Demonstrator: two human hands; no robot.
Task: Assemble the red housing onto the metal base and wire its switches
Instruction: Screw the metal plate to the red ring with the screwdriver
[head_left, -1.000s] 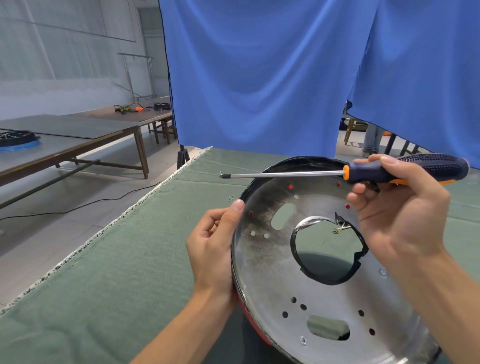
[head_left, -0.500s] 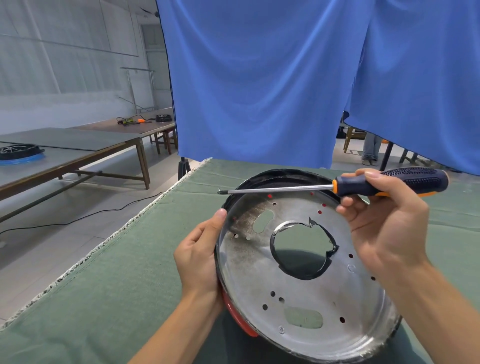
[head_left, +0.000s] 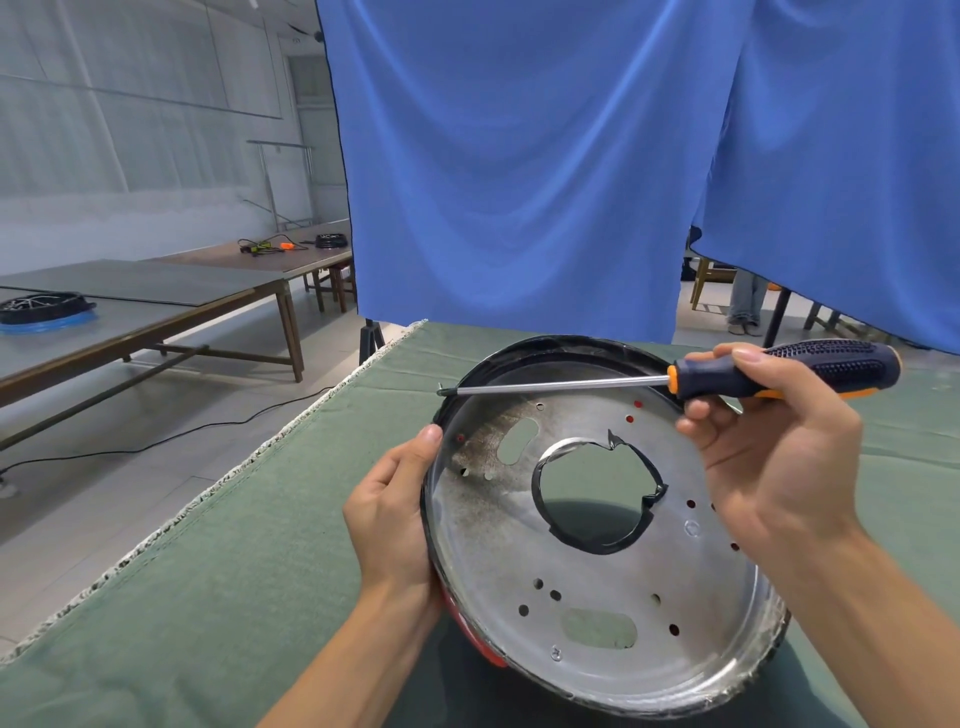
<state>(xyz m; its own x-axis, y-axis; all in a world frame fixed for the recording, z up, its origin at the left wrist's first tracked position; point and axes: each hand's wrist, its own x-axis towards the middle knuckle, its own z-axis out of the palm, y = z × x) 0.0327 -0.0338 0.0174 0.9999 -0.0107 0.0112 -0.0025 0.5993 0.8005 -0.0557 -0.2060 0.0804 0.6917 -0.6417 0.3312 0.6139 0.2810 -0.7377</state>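
Two hands are sharing the work around the metal base (head_left: 597, 530), a round silver plate with a jagged central hole and many small holes, which is tilting up above the green tabletop (head_left: 218, 561) between them. Its left rim is sitting in the left hand (head_left: 395, 512), whose fingers are curling behind the edge while the thumb is pressing on the front of the rim. A sliver of the red housing (head_left: 470, 636) is peeking out from under the base, just below that hand's wrist. Above and to the right, the right hand (head_left: 769, 452) is gripping the dark handle of a screwdriver (head_left: 727, 376), fingers wrapping around it and thumb lying on top. The shaft is pointing leftward across the upper part of the base, its tip reaching the base's upper-left rim, just above the left thumb. Beyond both hands a blue curtain (head_left: 545, 171) is hanging, and wooden tables (head_left: 171, 306) are standing far off to the left.
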